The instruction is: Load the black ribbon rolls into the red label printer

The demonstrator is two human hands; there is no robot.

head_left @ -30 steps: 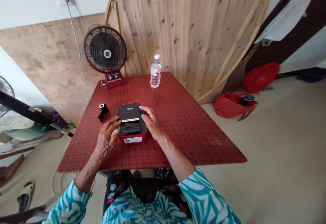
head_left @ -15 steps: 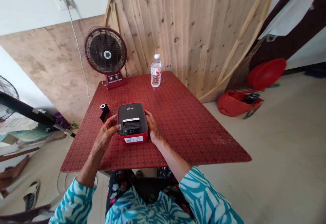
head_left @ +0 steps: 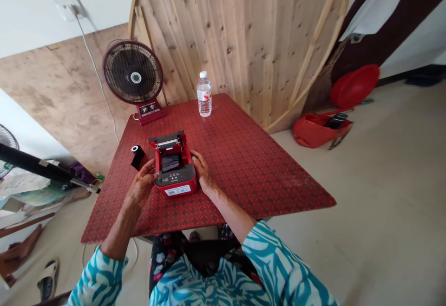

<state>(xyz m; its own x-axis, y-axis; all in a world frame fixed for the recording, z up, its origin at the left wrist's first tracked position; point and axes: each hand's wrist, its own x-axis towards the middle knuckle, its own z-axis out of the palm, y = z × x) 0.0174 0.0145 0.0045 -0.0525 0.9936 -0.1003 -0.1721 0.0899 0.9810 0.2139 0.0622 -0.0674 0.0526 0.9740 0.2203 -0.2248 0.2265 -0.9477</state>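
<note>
A small red and black label printer [head_left: 180, 174] rests on the table in front of me, its lid [head_left: 168, 139] raised and tipped back. Inside its bay lies a black strip or roll [head_left: 170, 162]. My left hand [head_left: 140, 184] grips the left side, thumb at the front left corner of the top. Along the right side my right hand [head_left: 202, 170] presses with its fingers, so the printer is held between both hands. Just left of it, a black roll with a white core [head_left: 137, 155] lies on the table, a loose end hanging from it.
The table [head_left: 244, 166] has a red patterned cover. Toward its back stand a red desk fan [head_left: 134, 76] and a water bottle [head_left: 204, 96]. A wooden panel [head_left: 240, 41] leans behind. On the floor at right are a red bag [head_left: 306, 130] and a red round lid-like object [head_left: 355, 87].
The printer's lid has swung open, showing the inside. Both hands stay at the printer's sides. The whole view has shifted slightly.
</note>
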